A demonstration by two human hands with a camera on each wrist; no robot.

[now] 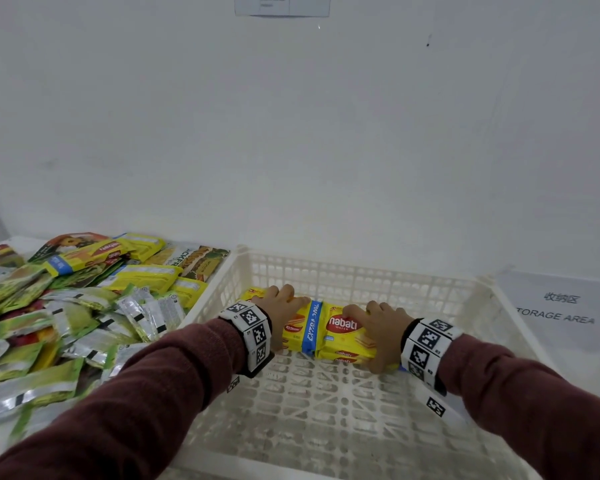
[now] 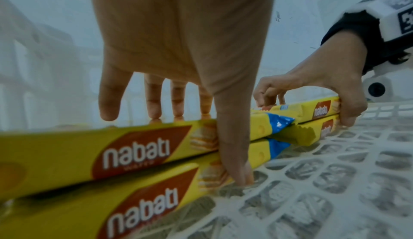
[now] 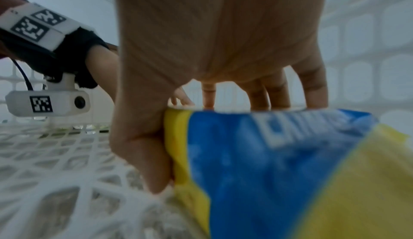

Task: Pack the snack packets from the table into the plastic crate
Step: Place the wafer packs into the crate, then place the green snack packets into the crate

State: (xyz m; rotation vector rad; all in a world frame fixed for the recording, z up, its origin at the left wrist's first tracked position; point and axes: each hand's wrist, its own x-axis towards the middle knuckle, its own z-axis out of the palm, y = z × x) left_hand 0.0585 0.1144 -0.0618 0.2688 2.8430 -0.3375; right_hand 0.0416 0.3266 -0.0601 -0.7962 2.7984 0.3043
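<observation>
A white lattice plastic crate (image 1: 361, 268) stands on the table in front of me. Both hands are inside it at the far wall. My left hand (image 1: 284, 304) grips a stack of two yellow nabati wafer packets (image 1: 297, 329), thumb on the near side and fingers over the top (image 2: 212, 147). My right hand (image 1: 371, 327) grips a second stack of two such packets (image 1: 347, 337) just to the right (image 3: 212, 142). The stacks rest end to end on the crate floor (image 2: 324, 172), their blue-banded ends overlapping. In the left wrist view the right-hand stack (image 2: 321, 117) shows behind the left-hand stack (image 2: 67, 154).
A heap of green, yellow and silver snack packets (image 1: 66, 306) covers the table to the left of the crate. A paper sign reading STORAGE AREA (image 1: 555, 306) lies to the right. A white wall rises just behind. The near part of the crate floor (image 1: 326, 410) is bare.
</observation>
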